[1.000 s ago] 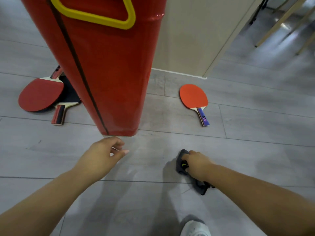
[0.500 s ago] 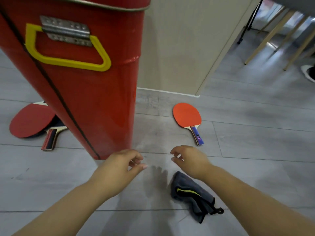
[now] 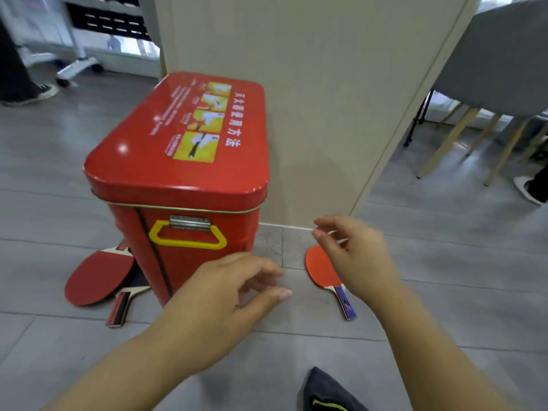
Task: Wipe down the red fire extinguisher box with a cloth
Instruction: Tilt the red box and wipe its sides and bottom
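The red fire extinguisher box point(image 3: 178, 179) stands upright on the grey floor point(image 3: 59, 336), just beside a beige wall panel point(image 3: 326, 99), with its lid shut. The label point(image 3: 201, 123) on the lid shows yellow pictures and white characters, though the smaller print is too blurred to read. A yellow handle point(image 3: 187, 236) hangs flat on the near face. The left hand point(image 3: 219, 301) is raised in front of the box's lower right corner and covers that part of it. Its fingers are loosely curled and grasp nothing, and whether it touches the metal cannot be told. The right hand point(image 3: 355, 256) hovers to the right of the box, apart from it. Its fingers are also loosely bent around nothing, and their tips are smeared by motion blur. It hides part of the blade of an orange-red paddle point(image 3: 320, 271) lying on the floor. The dark cloth point(image 3: 329, 393), which has a yellow stripe, lies on the floor near the bottom edge. It is in neither hand, and the frame cuts it off so only its top shows. Left of the box lies a red paddle point(image 3: 98, 280) whose handle runs behind the box. A second paddle point(image 3: 118, 311) beneath it is mostly covered. A grey chair point(image 3: 498, 54) is cropped at the upper right, and below it a shoe point(image 3: 530, 191) is cut by the edge. Another shoe point(image 3: 44, 91) shows at far left, where the background is blurred.
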### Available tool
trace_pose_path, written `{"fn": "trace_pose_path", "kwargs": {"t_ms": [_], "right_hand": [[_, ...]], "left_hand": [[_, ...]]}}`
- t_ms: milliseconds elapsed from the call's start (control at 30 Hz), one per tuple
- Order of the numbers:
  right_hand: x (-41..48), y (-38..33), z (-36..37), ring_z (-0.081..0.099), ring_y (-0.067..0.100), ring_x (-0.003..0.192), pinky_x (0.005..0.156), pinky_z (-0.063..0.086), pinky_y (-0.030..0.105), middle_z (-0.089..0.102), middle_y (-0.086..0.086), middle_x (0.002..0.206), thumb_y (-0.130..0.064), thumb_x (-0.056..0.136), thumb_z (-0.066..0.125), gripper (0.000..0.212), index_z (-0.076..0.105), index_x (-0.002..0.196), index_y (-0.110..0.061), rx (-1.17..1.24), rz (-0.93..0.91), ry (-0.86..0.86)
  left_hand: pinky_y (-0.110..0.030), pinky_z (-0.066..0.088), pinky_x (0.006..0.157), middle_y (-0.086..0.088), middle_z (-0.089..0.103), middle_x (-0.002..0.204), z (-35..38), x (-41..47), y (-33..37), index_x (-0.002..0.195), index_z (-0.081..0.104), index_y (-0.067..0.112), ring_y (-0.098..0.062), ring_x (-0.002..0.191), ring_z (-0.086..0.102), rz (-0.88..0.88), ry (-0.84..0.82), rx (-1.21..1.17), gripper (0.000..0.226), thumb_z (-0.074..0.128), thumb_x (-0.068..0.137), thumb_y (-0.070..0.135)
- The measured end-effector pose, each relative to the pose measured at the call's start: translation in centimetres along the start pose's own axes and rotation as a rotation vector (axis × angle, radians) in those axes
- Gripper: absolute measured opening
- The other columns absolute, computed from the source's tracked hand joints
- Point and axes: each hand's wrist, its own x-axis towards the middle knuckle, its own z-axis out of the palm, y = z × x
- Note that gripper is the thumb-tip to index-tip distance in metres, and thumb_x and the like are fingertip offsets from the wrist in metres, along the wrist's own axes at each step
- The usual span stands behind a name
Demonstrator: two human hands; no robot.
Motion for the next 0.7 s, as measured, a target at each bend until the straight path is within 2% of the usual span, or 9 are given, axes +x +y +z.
{"fn": "trace_pose_path", "kwargs": {"t_ms": [67,133,333,400,500,567,600,667,700], "right_hand": [[0.6,-2.8,-1.2,0.059,0.002,0.074,0.069,0.047,0.018,0.062,-0.019,0.083,-0.028,0.088,0.063,0.018,0.071,0.103,-0.020,0.037,-0.095,0.082],[1.1,-5.2,-2.2,0.061,0.001,0.078,0.069,0.049,0.015,0.061,-0.025,0.081,-0.028,0.086,0.063,0.018,0.071,0.100,-0.021,0.090,-0.174,0.152],[1.9,-11.0,-3.7,0.060,-0.003,0.088,0.076,0.047,0.014,0.063,-0.023,0.088,-0.032,0.086,0.061,0.018,0.069,0.099,-0.023,0.165,-0.362,0.222],[2.2,-12.2,-3.5,0.059,-0.001,0.092,0.078,0.047,0.017,0.062,-0.021,0.092,-0.039,0.087,0.055,0.026,0.068,0.102,-0.023,0.145,-0.403,0.206],[2.7,-13.1,-2.6,0.053,0.001,0.100,0.087,0.041,0.016,0.062,-0.017,0.103,-0.048,0.085,0.053,0.036,0.066,0.108,-0.024,0.075,-0.423,0.155],[2.8,-13.4,-2.0,0.047,0.003,0.108,0.093,0.030,0.007,0.058,-0.015,0.112,-0.054,0.082,0.052,0.044,0.064,0.114,-0.025,0.031,-0.429,0.089],[2.8,-13.5,-1.7,0.042,0.003,0.113,0.096,0.025,0.004,0.054,-0.015,0.117,-0.058,0.080,0.051,0.050,0.062,0.118,-0.028,0.013,-0.410,0.044],[2.8,-13.4,-1.0,0.030,0.001,0.123,0.101,0.021,0.007,0.043,-0.017,0.129,-0.068,0.077,0.049,0.060,0.055,0.127,-0.034,-0.018,-0.344,-0.048],[2.7,-13.4,-0.7,0.024,0.001,0.127,0.105,0.022,0.013,0.037,-0.017,0.135,-0.070,0.078,0.050,0.062,0.051,0.131,-0.037,-0.015,-0.297,-0.100]], "left_hand": [[-0.014,0.050,0.069,0.021,0.065,0.094,-2.1,0.3,2.2,0.090,0.066,0.036,0.005,0.082,0.063,0.057,0.006,-0.012,0.026,0.058,0.074,0.055],[-0.015,0.051,0.066,0.023,0.065,0.094,-4.4,0.3,4.1,0.095,0.065,0.035,0.005,0.080,0.064,0.113,0.010,0.001,0.030,0.059,0.073,0.055],[-0.006,0.046,0.062,0.020,0.069,0.086,-11.0,0.1,6.4,0.097,0.065,0.034,0.002,0.072,0.066,0.214,0.181,0.066,0.027,0.060,0.079,0.055],[-0.002,0.043,0.062,0.021,0.067,0.089,-12.7,0.2,5.7,0.092,0.064,0.035,0.001,0.071,0.064,0.159,0.303,0.106,0.027,0.061,0.075,0.056],[-0.003,0.040,0.065,0.031,0.057,0.100,-14.5,0.4,4.0,0.090,0.061,0.042,0.000,0.084,0.058,-0.010,0.437,0.248,0.027,0.062,0.071,0.061],[-0.009,0.039,0.070,0.034,0.050,0.102,-15.0,0.6,2.1,0.102,0.056,0.045,-0.002,0.093,0.053,-0.132,0.416,0.262,0.039,0.066,0.070,0.065],[-0.013,0.041,0.077,0.033,0.047,0.105,-15.1,0.7,1.2,0.108,0.055,0.045,-0.003,0.098,0.051,-0.173,0.391,0.244,0.046,0.065,0.069,0.067],[-0.025,0.043,0.092,0.028,0.045,0.116,-15.1,0.9,-0.5,0.118,0.051,0.046,-0.004,0.111,0.047,-0.253,0.349,0.162,0.059,0.064,0.066,0.072],[-0.027,0.042,0.094,0.023,0.044,0.122,-14.9,1.0,-0.9,0.122,0.048,0.047,-0.003,0.114,0.045,-0.310,0.329,0.084,0.064,0.064,0.065,0.070]]}}
